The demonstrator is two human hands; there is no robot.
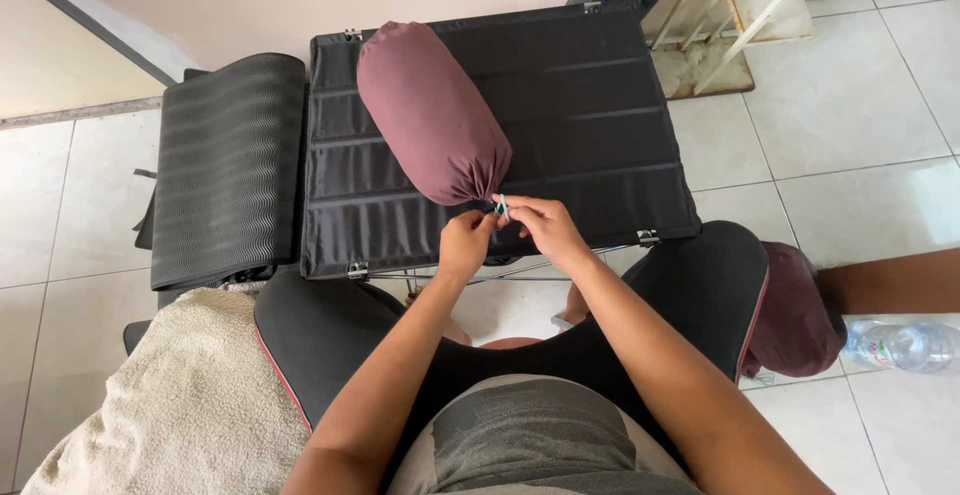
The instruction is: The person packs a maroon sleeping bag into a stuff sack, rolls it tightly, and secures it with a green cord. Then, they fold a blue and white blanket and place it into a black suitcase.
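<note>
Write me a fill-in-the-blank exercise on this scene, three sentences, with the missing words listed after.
1. The maroon stuff sack lies on a black folding ____.
2. The left hand and right hand both work at the sack's gathered ____ end.
3. A rolled black ribbed mat lies to the ____ of the table.

Missing words: table; near; left

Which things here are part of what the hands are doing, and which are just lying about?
In hand: maroon stuff sack, its pale cord, left hand, right hand, black folding table.
Lying about: rolled black mat, water bottle, cream blanket, second maroon bag.
</note>
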